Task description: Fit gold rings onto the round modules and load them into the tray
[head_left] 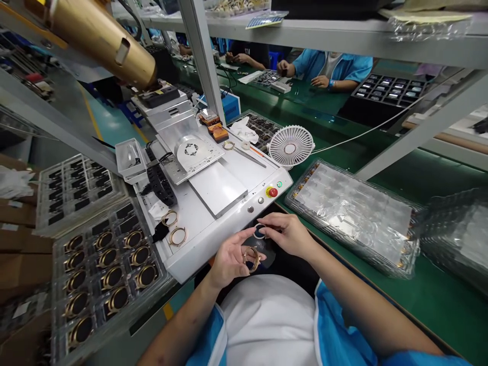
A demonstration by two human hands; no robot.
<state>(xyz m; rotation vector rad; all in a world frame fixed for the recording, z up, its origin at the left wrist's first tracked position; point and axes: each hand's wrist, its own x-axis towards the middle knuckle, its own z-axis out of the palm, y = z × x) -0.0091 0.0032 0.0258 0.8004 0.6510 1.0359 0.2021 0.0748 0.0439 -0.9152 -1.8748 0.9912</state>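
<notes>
My left hand (229,259) holds a gold watch case ring (251,259) in its curled fingers and thumb. Between the fingertips of my right hand (287,234) is a small round ring with a pale rim and a dark blue middle (260,232). My left index fingertip reaches the near edge of that small ring. Both hands are just in front of the white machine (202,236), over my lap. Two more gold watch case rings (177,236) lie at the machine's left front corner, beside a black cloth (160,230).
A tray of watch cases (110,272) stands left. Tweezers (249,156) lie on the machine near a red button (272,192). A white fan (291,146) and stacked clear trays (351,213) are at right. A gold cylinder (102,40) hangs above. Co-workers (331,68) sit opposite.
</notes>
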